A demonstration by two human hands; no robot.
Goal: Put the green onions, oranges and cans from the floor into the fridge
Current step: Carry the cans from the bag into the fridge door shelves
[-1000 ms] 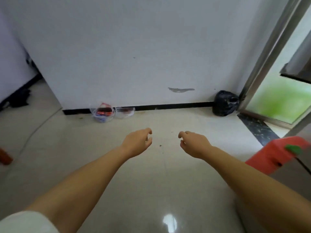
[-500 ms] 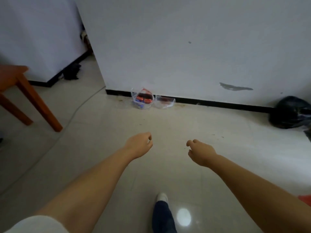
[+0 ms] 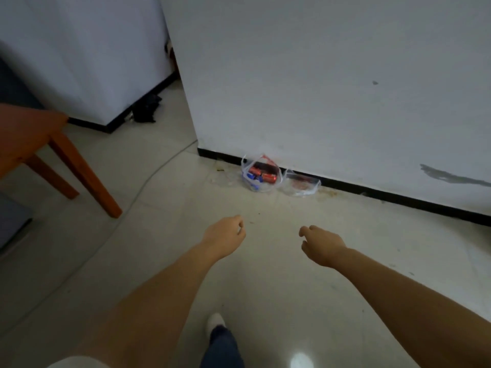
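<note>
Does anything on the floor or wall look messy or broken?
Yes. A grey scuffed patch marks the white wall on the right. Small crumbs and a yellowish stain dirty the floor by the baseboard, beside the clear plastic bag of cans and a flatter clear bag.
</note>
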